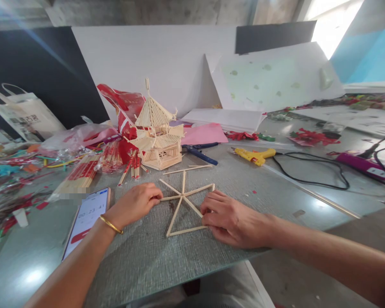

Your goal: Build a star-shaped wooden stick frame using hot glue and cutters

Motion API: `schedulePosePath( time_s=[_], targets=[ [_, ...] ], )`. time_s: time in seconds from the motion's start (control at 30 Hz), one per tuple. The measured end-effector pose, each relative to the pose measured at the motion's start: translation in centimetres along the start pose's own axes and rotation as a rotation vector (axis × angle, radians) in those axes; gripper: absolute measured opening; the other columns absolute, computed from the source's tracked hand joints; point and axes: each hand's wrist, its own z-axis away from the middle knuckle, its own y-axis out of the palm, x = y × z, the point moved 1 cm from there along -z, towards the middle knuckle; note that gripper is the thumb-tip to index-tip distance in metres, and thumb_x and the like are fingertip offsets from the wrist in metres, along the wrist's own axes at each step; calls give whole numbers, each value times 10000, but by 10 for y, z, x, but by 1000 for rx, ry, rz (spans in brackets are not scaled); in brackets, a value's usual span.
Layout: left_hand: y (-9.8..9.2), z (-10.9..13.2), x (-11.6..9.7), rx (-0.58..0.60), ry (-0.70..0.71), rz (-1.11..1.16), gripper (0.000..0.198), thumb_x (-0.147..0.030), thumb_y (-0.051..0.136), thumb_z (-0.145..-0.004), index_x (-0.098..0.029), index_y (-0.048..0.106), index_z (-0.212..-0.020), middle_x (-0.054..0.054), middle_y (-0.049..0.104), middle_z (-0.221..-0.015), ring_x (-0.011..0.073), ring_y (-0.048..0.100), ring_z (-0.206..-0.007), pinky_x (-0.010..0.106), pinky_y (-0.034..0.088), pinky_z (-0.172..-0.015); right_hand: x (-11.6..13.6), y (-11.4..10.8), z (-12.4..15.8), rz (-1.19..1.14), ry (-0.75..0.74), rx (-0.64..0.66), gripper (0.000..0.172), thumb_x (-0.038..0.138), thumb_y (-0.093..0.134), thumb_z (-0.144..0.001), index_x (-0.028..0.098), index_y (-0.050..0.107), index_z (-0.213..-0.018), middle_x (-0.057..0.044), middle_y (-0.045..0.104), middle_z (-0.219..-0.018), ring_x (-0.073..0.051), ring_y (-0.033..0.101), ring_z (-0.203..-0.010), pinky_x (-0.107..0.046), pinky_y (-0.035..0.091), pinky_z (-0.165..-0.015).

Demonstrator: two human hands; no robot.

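Observation:
A six-spoked frame of pale wooden sticks (182, 195) lies flat on the grey table, with an outer stick joining two spokes at the near side and another stick partly visible at the right. My left hand (141, 201) pinches the tip of the left spoke between thumb and fingers. At the right, my right hand (229, 220) is closed at the frame's right corner, its fingertips on the sticks there. Behind the frame lie loose sticks (188, 170). A pagoda model made of sticks (162, 137) stands upright farther back.
A phone (88, 218) showing a timer lies by my left forearm. Blue pliers (200, 152) and a yellow glue gun (256, 155) with a black cable are behind the frame. Bundled sticks (78, 173) lie at the left, a purple power strip (365, 166) at the right.

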Motion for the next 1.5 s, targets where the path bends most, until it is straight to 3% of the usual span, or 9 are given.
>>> schedulePosePath(
  time_s=[0.4,0.63,0.73,1.0,1.1,1.17,1.33,1.5],
  targets=[
    [-3,1,-3,-4,-4,13,191,-200,470,-839,-211,659,-817,8,627,-800,163,578,-751,277,406,-684,-2,-5,4,1,-18,-49,199,66,442,-795,150,599,-886,-66,587,-889,-161,500,-860,-337,377,-812],
    [-5,4,-3,5,-4,5,192,-247,477,-873,-216,667,-887,17,647,-861,172,593,-788,296,425,-716,-28,-15,15,150,183,-402,183,107,436,-832,154,584,-928,-79,608,-903,-179,529,-854,-347,414,-791],
    [-8,4,-5,-54,5,-8,207,-256,456,-890,-217,657,-918,22,661,-887,180,604,-836,308,440,-758,-45,-21,21,235,326,-437,172,132,441,-843,155,585,-934,-76,612,-897,-186,537,-858,-354,426,-807],
    [-6,3,8,-401,-79,-58,228,-309,427,-924,-204,623,-973,39,668,-950,185,614,-864,310,452,-785,-75,-48,10,398,446,-289,231,129,420,-835,150,629,-928,-76,637,-912,-197,553,-892,-339,415,-841],
    [-6,4,13,-514,-139,-76,228,-330,437,-924,-209,621,-985,35,667,-941,187,618,-855,300,454,-774,-88,-55,-10,402,533,-91,259,138,406,-859,137,641,-970,-88,641,-981,-196,553,-956,-309,401,-854],
    [-8,5,13,-566,-164,-94,227,-327,442,-920,-211,626,-987,31,667,-911,184,621,-824,292,456,-751,-96,-51,-26,388,512,40,256,156,420,-866,143,654,-969,-82,647,-984,-191,564,-955,-280,404,-817],
    [-10,6,9,-594,-154,-91,226,-318,442,-919,-203,626,-982,36,669,-921,186,625,-843,288,456,-759,-119,-29,-66,380,446,237,232,94,456,-812,114,683,-860,-115,671,-892,-190,611,-847,-244,391,-673],
    [-7,6,11,-568,-140,-91,227,-311,437,-923,-203,631,-972,37,678,-927,187,630,-847,293,453,-765,-132,-21,-94,360,416,336,221,80,468,-794,70,688,-809,-165,675,-839,-215,622,-805,-260,386,-649]
  ],
)
